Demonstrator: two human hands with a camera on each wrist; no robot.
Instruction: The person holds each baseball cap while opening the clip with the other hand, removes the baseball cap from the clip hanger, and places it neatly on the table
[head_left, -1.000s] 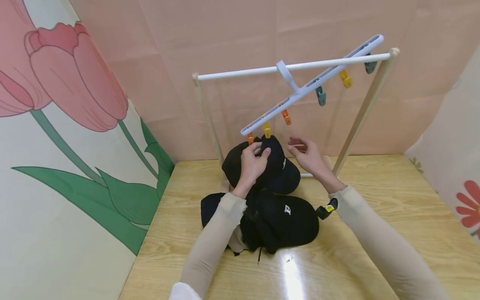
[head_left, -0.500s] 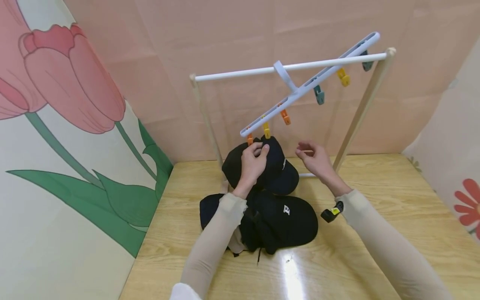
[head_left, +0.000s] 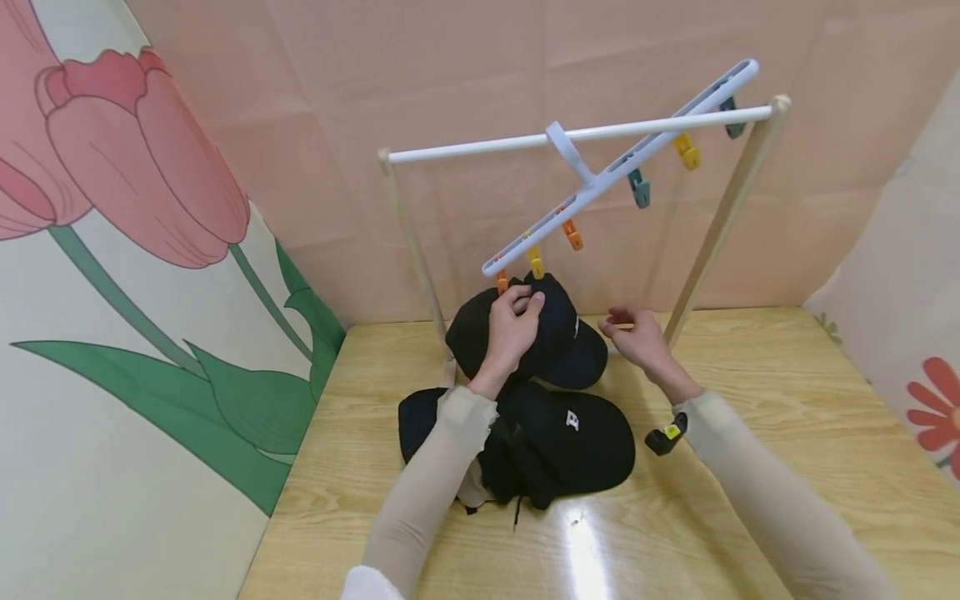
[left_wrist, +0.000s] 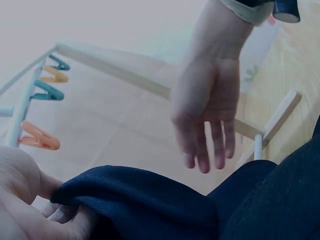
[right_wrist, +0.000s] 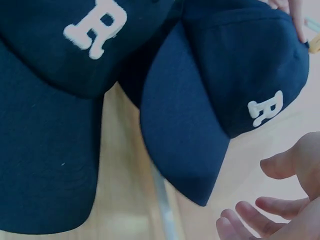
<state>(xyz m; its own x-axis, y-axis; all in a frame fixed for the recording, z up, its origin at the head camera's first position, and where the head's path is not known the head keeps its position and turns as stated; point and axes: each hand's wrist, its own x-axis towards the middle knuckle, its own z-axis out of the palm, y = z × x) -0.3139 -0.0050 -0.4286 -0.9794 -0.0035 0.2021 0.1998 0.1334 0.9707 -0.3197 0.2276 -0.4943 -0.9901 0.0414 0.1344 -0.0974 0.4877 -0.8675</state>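
Note:
My left hand (head_left: 513,329) pinches the edge of a navy baseball cap (head_left: 551,325), just under the yellow clip (head_left: 536,263) of a hanger. In the left wrist view the cap's edge (left_wrist: 125,187) lies between thumb and fingers. A white letter R (right_wrist: 266,108) shows on the cap's front in the right wrist view. Behind the left hand is another dark cap (head_left: 467,329), under the orange clip (head_left: 502,281). To the right of the navy cap's brim, my right hand (head_left: 637,337) is apart from it, fingers loosely bent and holding nothing.
The pale blue clip hanger (head_left: 592,183) hangs slanted on a rack's white bar (head_left: 480,145). Several more clips dangle along it. On the wooden table (head_left: 360,500), a black cap (head_left: 592,437) and other dark headwear (head_left: 416,417) lie piled below the hands.
My right hand has drawn away from the navy cap, moving right and down. The left hand keeps its pinch, and the navy cap has shifted slightly right.

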